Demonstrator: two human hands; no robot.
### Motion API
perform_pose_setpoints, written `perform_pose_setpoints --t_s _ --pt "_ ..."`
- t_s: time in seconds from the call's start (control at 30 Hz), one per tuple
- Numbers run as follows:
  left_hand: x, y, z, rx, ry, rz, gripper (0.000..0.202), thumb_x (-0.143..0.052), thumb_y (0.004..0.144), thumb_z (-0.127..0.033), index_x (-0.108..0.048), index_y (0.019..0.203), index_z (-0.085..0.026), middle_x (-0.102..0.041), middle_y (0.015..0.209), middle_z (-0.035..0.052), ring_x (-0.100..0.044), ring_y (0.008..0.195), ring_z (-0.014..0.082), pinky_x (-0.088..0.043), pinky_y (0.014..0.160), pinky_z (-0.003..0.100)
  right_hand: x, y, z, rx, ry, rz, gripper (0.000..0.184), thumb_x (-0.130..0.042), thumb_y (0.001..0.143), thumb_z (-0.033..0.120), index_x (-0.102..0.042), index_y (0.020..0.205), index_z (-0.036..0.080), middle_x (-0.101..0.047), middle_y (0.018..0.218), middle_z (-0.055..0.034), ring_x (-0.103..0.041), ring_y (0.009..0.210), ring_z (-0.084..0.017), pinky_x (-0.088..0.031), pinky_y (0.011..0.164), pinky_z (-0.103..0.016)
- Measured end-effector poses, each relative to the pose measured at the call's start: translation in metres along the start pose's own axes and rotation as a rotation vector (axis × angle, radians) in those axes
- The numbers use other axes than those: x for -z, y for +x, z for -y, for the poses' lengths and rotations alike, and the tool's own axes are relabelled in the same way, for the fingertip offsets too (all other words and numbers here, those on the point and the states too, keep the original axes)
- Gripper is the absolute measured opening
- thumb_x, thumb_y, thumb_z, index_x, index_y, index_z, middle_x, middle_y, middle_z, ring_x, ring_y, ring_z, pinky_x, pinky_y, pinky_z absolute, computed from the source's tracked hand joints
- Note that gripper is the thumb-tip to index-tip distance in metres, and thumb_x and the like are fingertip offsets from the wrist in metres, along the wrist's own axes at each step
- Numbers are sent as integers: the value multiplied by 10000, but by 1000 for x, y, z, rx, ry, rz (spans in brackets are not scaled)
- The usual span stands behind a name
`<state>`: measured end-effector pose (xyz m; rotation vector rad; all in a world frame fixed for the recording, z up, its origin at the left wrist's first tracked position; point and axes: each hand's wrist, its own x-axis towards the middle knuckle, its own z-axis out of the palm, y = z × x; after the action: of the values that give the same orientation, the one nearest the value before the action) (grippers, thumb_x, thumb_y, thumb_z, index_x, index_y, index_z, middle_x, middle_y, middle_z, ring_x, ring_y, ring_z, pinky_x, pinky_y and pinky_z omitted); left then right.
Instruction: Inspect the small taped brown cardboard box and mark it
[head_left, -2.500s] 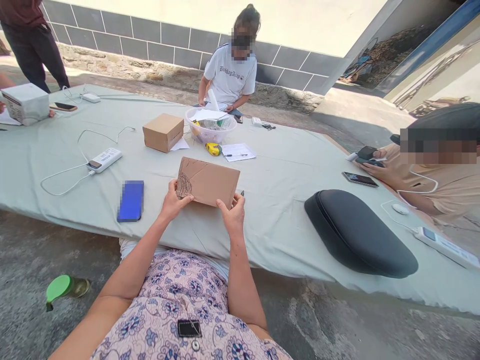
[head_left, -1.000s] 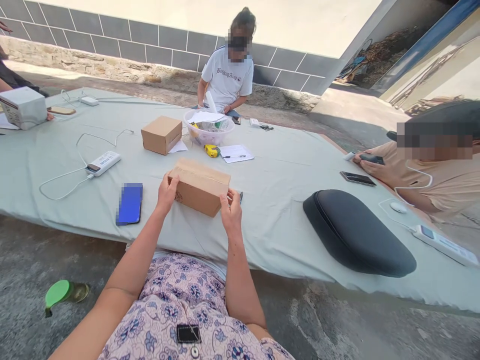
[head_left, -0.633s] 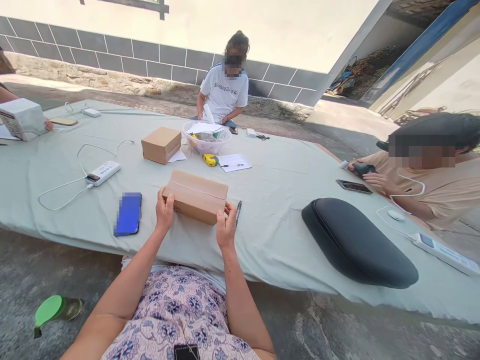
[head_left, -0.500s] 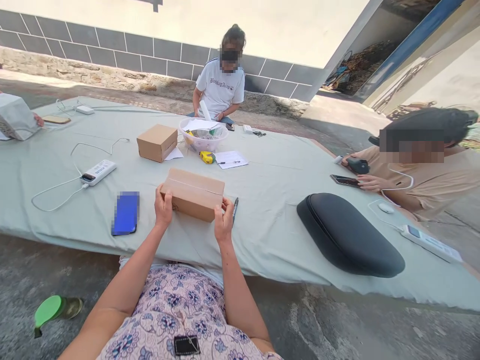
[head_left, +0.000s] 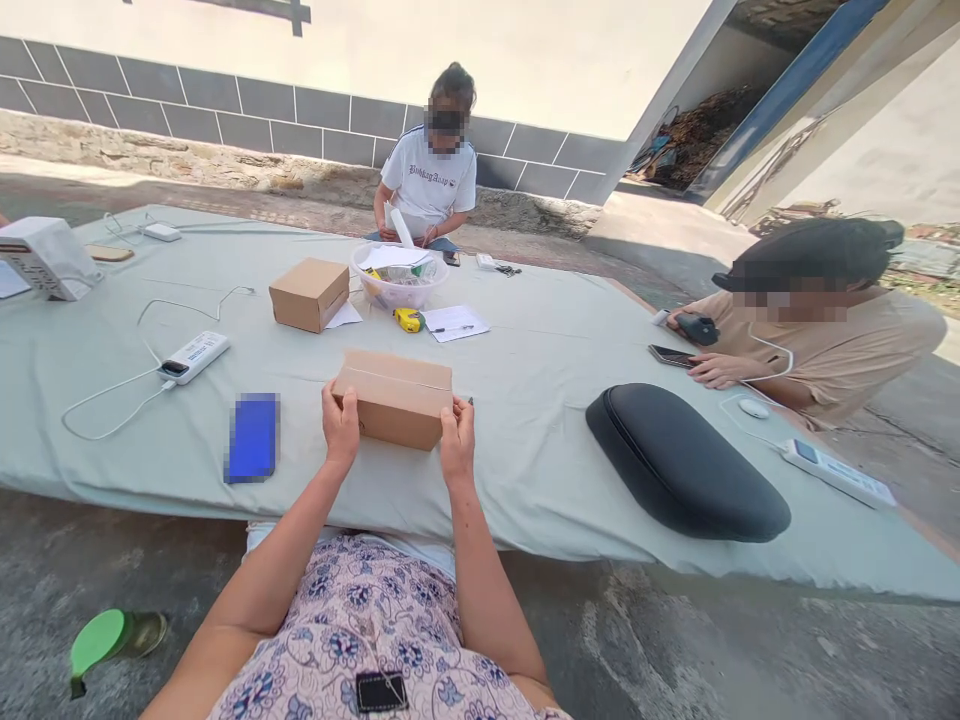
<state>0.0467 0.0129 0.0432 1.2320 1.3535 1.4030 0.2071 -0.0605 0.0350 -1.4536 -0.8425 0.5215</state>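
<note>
Between my two hands is a brown cardboard box (head_left: pixel 397 395), with a seam running across its top. My left hand (head_left: pixel 341 425) grips its left end, thumb on the near side. At the right end, my right hand (head_left: pixel 457 440) holds it the same way. Whether the box rests on the cloth or is lifted slightly, I cannot tell. The tip of a dark pen (head_left: pixel 470 401) pokes out beside my right fingers; the rest is hidden. Left of my left hand lies a phone (head_left: pixel 253 437) with a blurred blue screen.
Beyond the held box are another cardboard box (head_left: pixel 309 294), a yellow tape measure (head_left: pixel 409 320), paper (head_left: pixel 469 322) and a filled plastic basin (head_left: pixel 397 293). A white power bank (head_left: pixel 195 357) with cables lies left, a black padded case (head_left: pixel 686 460) right. Two people sit around the table.
The box has turned slightly in my hands, and now covers most of the pen. Across the table, the person in white has raised a white sheet-like thing. The view has shifted a little.
</note>
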Motion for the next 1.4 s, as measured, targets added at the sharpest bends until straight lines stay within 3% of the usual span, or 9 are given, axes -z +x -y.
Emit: perform_pose_setpoints --t_s 0.1,0.23,0.43,0.63,0.83,1.0,1.1,1.2,1.4 --pt "2 -1 -3 33 -8 42 366 -545 907 -445 -524 1202 -230 -629 1259 90 -589 1177 243 -463 992 352 12 8 -3 -20 -49 -9 486 -426 927 553 -550 1255 218 -670 1292 -111 -634 1136 -233 -509 916 -360" --pt "10 10 -2 65 -27 96 399 -536 915 -486 -524 1211 -217 -631 1275 113 -589 1210 254 -463 1006 371 36 27 -17 41 -358 -13 517 -262 982 514 -642 1186 230 -686 1251 -91 -612 1166 -230 -484 986 -380" --pt "21 23 -4 126 -73 303 591 -504 940 -534 -438 1444 -234 -536 1473 136 -503 1374 290 -392 1131 431 53 35 -53 26 -667 -15 338 -529 814 294 -729 1061 178 -635 1254 -184 -529 1221 -344 -410 1058 -515" --pt "28 20 -2 71 -78 481 605 -467 956 -590 -455 1447 -238 -487 1546 110 -412 1468 294 -409 1145 398 70 44 -69 8 -849 56 328 -468 842 187 -759 995 201 -679 1135 -154 -586 1097 -303 -475 983 -446" --pt "37 35 -4 245 -45 535 777 -500 916 -642 -317 1550 -232 -407 1599 159 -346 1513 325 -344 1197 492 99 71 -63 -52 -901 24 320 -515 823 245 -755 1030 197 -684 1173 -173 -602 1143 -354 -473 1018 -534" --pt "37 63 -18 315 -71 587 780 -489 925 -658 -279 1586 -300 -352 1645 125 -267 1560 299 -267 1245 499 80 74 -20 -156 -509 21 526 -472 932 554 -607 1350 266 -600 1442 -117 -562 1329 -313 -511 1046 -490" --pt "27 72 -24 378 -99 660 819 -535 916 -622 -221 1609 -322 -309 1674 94 -260 1564 304 -281 1246 479 52 71 10 -125 -217 158 621 -486 950 577 -440 1509 310 -456 1600 -60 -442 1470 -257 -450 1144 -432" --pt "19 72 -29 386 -50 681 823 -556 915 -568 -211 1618 -313 -234 1707 43 -255 1566 309 -376 1203 402 27 67 25 -206 -182 231 628 -545 929 571 -461 1499 319 -479 1586 -33 -419 1484 -252 -368 1212 -436" --pt "18 68 -30 366 16 609 765 -529 916 -592 -321 1587 -290 -276 1694 20 -260 1559 335 -409 1184 405 17 60 30 -397 -40 225 688 -504 923 641 -402 1526 324 -499 1545 -32 -557 1311 -254 -510 1031 -355"
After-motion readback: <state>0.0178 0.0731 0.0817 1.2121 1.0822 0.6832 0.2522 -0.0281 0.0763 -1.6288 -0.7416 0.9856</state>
